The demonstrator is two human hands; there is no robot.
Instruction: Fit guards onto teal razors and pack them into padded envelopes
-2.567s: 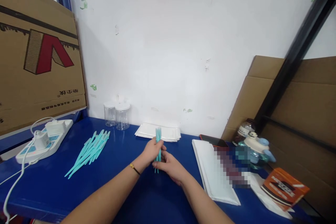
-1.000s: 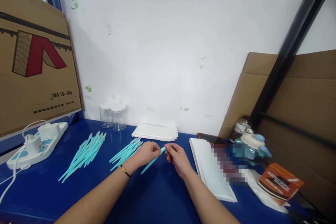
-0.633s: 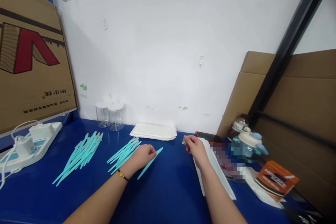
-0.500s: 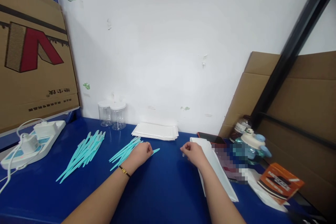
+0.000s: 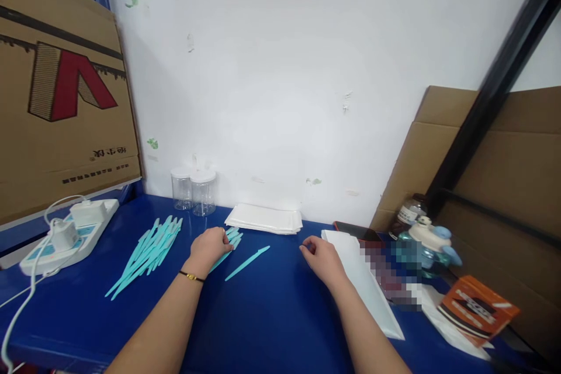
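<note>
My left hand [image 5: 209, 248] is over a small pile of teal eyebrow razors [image 5: 235, 236], its fingers closed at the razors' upper ends. The hand covers much of that pile. One teal razor [image 5: 248, 263] lies by itself just to the right of it. My right hand [image 5: 322, 257] hovers over the blue table beside a white padded mailer [image 5: 372, 289]. Its fingers are loosely curled and a little apart, with nothing visible in them. A larger pile of teal razors [image 5: 151, 251] lies farther left.
White flat packets [image 5: 263, 219] lie stacked by the wall, near two clear jars [image 5: 204, 196] with white lids. On the left is a power strip [image 5: 83, 234] with plugs and cables. To the right are a phone [image 5: 357, 231], a teal bottle [image 5: 425, 248] and an orange box [image 5: 477, 310].
My left hand has let go of a razor, which now lies alone, and moved left onto the small pile. The tiny clear piece at my right fingertips no longer shows. The view has shifted slightly.
</note>
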